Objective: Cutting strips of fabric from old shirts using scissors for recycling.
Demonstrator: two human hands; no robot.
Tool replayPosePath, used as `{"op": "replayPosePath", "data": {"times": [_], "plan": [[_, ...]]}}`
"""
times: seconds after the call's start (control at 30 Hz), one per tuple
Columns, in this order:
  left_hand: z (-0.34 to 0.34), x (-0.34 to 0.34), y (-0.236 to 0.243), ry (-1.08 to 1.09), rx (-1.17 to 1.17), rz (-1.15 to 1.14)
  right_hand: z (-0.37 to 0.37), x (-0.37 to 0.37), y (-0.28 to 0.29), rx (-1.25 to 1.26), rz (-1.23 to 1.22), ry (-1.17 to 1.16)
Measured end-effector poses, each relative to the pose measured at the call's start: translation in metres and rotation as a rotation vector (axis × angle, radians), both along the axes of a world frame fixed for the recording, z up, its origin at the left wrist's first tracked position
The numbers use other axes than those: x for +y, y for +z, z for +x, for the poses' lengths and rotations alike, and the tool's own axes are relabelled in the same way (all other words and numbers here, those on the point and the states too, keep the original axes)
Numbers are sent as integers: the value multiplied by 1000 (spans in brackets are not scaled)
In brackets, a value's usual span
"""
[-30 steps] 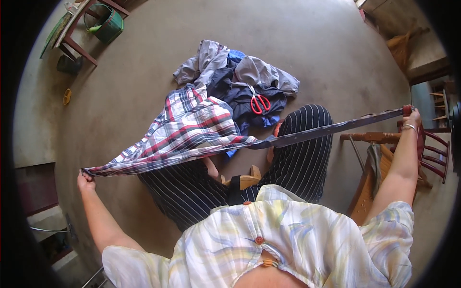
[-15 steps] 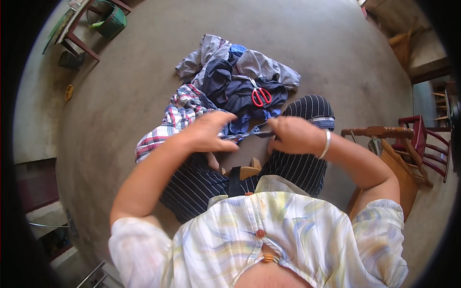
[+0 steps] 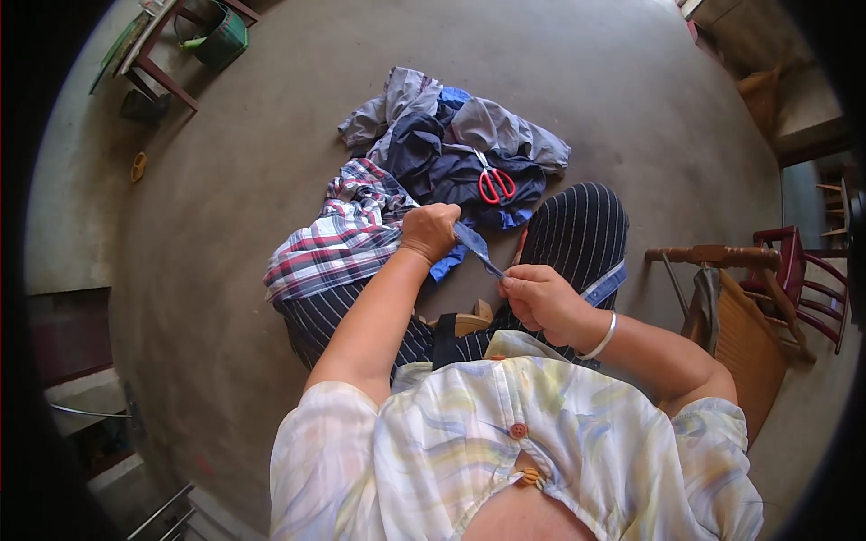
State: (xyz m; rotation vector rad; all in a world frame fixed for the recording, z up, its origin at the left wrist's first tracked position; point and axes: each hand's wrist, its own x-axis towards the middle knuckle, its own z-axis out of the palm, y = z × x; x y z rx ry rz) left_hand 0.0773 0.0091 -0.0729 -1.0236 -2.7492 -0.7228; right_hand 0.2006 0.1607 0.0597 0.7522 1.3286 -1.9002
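A narrow blue fabric strip (image 3: pixel 478 248) runs between my hands over my striped-trousered legs. My left hand (image 3: pixel 429 230) is closed on it beside a red, white and grey plaid garment (image 3: pixel 320 252) draped over my left leg. Lower and to the right, my right hand (image 3: pixel 543 302) pinches the strip, whose blue band continues over my right leg. Beyond my hands lies a pile of grey, dark and blue clothes (image 3: pixel 410 144), with red-handled scissors (image 3: pixel 497 184) resting on it.
A wooden folding chair (image 3: pixel 749 334) and a dark red chair (image 3: pixel 821 288) stand at my right. At the upper left are a small table (image 3: pixel 169 90), a green basket (image 3: pixel 221 45) and a dark container (image 3: pixel 144 106). A yellow object (image 3: pixel 139 167) lies on the floor.
My hands have come in from being spread wide apart to close together over my lap. The plaid garment, stretched across earlier, now lies bunched on my left leg.
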Motion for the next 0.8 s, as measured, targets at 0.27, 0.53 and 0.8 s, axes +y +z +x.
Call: {"op": "replayPosePath", "data": {"times": [0.27,0.53,0.8], "plan": [[12,1,-6,-54,-65,14,17,-2,-8,248,160,105],[6,-7,53,91,-20,80,-53,42,-13,388,88,82],[43,0,59,368,-1919,1100,-35,-3,-32,871,544,798]]}}
